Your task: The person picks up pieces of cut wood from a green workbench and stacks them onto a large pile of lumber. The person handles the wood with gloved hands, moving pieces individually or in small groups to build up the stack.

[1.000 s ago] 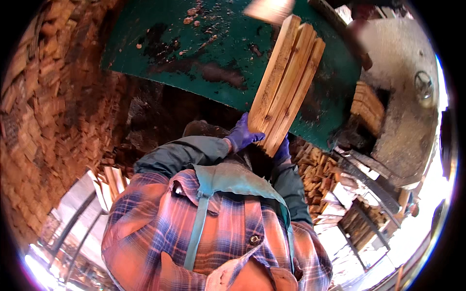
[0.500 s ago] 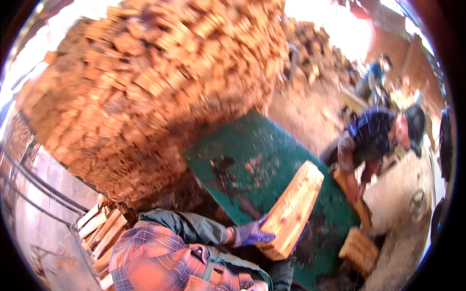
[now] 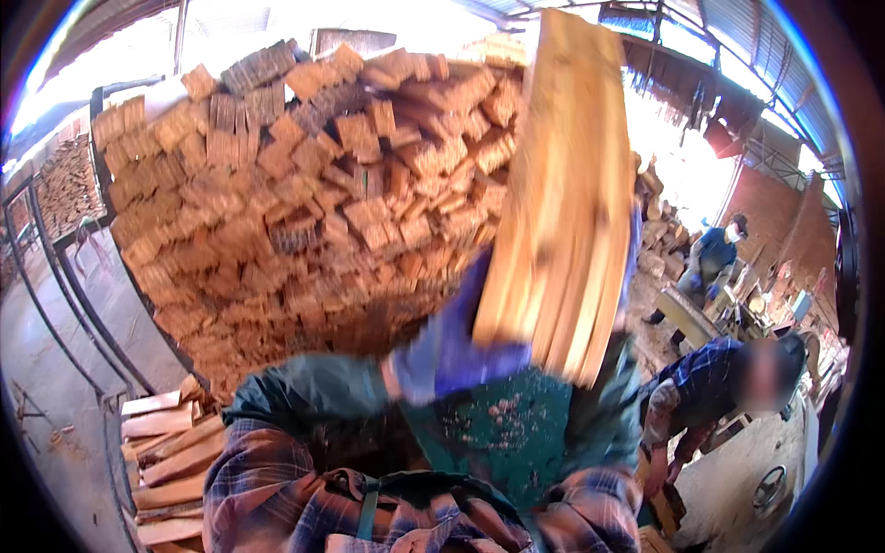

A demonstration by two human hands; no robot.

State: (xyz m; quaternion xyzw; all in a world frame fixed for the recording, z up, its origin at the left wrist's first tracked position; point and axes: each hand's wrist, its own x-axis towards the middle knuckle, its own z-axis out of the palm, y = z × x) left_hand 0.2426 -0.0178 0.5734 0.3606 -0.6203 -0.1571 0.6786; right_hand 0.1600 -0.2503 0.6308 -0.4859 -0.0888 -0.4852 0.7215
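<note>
I hold a bundle of long pale wooden slats (image 3: pixel 562 194) upright, close to the camera and blurred. My left hand (image 3: pixel 452 346), in a purple glove, grips its lower left side. My right hand (image 3: pixel 632 253) is mostly hidden behind the bundle's right edge; only a strip of purple glove shows there, above my dark green sleeve. Below the bundle lies a green table top (image 3: pixel 502 433) dotted with wood chips.
A tall stack of short wood blocks (image 3: pixel 295 184) fills the left and middle, held by a dark metal frame (image 3: pixel 101 276). Loose planks (image 3: pixel 166 452) lie at lower left. A person in a blue plaid shirt (image 3: pixel 701 392) bends at right; another person (image 3: pixel 714 263) stands farther back.
The bundle has risen from low over the green table to upright in front of the camera. My view has swung up toward the block stack.
</note>
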